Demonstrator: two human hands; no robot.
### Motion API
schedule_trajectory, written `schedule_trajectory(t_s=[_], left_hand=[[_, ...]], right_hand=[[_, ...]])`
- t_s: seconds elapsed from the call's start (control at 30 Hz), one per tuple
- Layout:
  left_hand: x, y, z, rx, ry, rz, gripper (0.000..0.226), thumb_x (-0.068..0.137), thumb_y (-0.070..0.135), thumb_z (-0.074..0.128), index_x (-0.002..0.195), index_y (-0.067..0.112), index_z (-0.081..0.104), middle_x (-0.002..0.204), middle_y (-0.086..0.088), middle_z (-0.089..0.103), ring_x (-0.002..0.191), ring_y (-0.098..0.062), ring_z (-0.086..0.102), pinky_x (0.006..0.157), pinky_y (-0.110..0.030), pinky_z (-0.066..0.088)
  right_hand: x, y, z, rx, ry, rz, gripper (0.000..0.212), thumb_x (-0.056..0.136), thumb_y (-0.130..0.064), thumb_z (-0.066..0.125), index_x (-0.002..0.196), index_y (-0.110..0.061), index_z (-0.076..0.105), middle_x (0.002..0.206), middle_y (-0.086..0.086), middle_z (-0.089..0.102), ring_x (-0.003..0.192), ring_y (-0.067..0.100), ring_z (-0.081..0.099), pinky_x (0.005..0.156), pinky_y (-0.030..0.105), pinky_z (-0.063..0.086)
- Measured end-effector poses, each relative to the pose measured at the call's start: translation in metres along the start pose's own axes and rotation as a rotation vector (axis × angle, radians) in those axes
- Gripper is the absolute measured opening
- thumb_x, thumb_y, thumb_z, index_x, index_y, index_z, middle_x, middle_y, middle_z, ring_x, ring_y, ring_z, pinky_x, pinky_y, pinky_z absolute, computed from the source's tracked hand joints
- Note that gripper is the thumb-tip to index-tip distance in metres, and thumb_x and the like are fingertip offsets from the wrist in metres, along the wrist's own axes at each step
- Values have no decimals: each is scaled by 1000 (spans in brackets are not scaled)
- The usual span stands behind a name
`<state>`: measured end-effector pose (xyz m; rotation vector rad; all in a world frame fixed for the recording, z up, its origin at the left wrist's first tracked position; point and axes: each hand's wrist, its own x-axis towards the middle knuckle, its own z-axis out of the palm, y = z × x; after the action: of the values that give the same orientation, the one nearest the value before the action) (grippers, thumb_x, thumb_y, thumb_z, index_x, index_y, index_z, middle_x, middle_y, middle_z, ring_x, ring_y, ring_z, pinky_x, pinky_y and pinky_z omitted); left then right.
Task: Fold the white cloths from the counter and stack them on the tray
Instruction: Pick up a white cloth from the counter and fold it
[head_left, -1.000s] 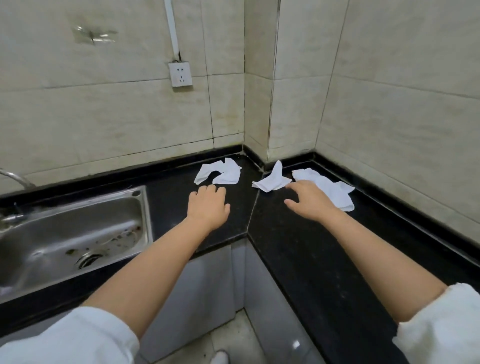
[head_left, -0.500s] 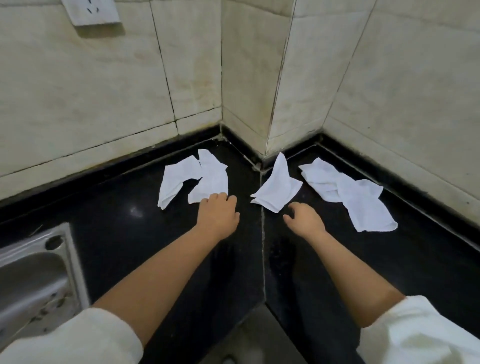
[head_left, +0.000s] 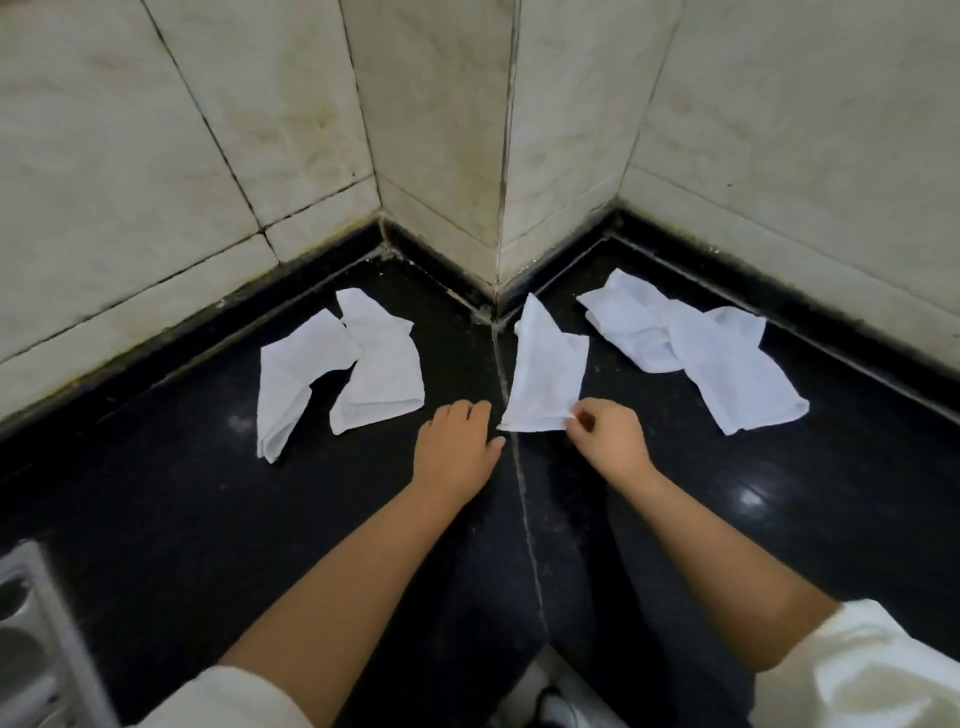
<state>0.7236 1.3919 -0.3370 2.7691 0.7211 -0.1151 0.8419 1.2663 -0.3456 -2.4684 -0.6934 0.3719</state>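
Observation:
Three crumpled white cloths lie in the corner of the black counter (head_left: 156, 519). The left cloth (head_left: 337, 369) is bent into an arch shape. The middle cloth (head_left: 545, 374) lies across the counter seam. The right cloth (head_left: 691, 348) is spread near the right wall. My right hand (head_left: 608, 441) pinches the near right corner of the middle cloth. My left hand (head_left: 457, 452) rests palm down on the counter just left of that cloth, fingers loosely bent, holding nothing. No tray is in view.
Tiled walls (head_left: 441, 130) close the corner right behind the cloths. A steel sink rim (head_left: 36, 639) shows at the lower left edge. The counter's inner front corner drops off between my forearms, with floor (head_left: 550, 696) below.
The view moved closer to the corner. My right hand reached the middle cloth and took its near corner. My left hand shifted right, away from the left cloth.

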Motion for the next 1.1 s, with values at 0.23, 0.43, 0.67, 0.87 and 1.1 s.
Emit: schedule_trajectory(t_s=[0.23, 0.43, 0.67, 0.87, 1.1], left_hand=[[-9, 81, 23, -63, 3, 325, 30, 96, 26, 40, 107, 10, 63, 108, -6, 63, 104, -24, 56, 80, -29, 39], [-27, 147, 0, -215, 14, 752, 37, 77, 23, 40, 61, 5, 68, 54, -7, 62, 50, -20, 60, 49, -26, 46], [-48, 254, -46, -259, -12, 942, 58, 87, 44, 29, 93, 2, 68, 86, -13, 67, 81, -20, 57, 67, -22, 31], [-36, 302, -40, -269, 20, 833, 31, 97, 19, 42, 103, 1, 67, 100, -18, 68, 98, -30, 59, 76, -28, 37], [-46, 331, -37, -266, 109, 822, 28, 97, 9, 44, 115, 1, 63, 112, -21, 60, 108, -33, 53, 90, -32, 39]], right_hand=[[-71, 34, -64, 39, -28, -74, 12, 82, -8, 60, 78, 2, 66, 71, 6, 58, 68, 17, 51, 60, 18, 38], [-140, 86, -134, -129, 142, 75, 15, 77, -5, 55, 69, -13, 45, 73, 2, 47, 69, 18, 43, 62, 26, 31], [-218, 171, -205, -232, 359, 126, 5, 81, -3, 58, 80, -1, 63, 70, 15, 66, 72, 35, 62, 78, 35, 41], [-249, 222, -258, -208, 469, 147, 18, 87, -5, 55, 97, 1, 70, 92, 20, 71, 89, 32, 64, 73, 27, 38], [-270, 239, -279, -381, 677, -42, 23, 80, -9, 56, 88, 7, 70, 77, 24, 68, 69, 38, 66, 67, 38, 54]])
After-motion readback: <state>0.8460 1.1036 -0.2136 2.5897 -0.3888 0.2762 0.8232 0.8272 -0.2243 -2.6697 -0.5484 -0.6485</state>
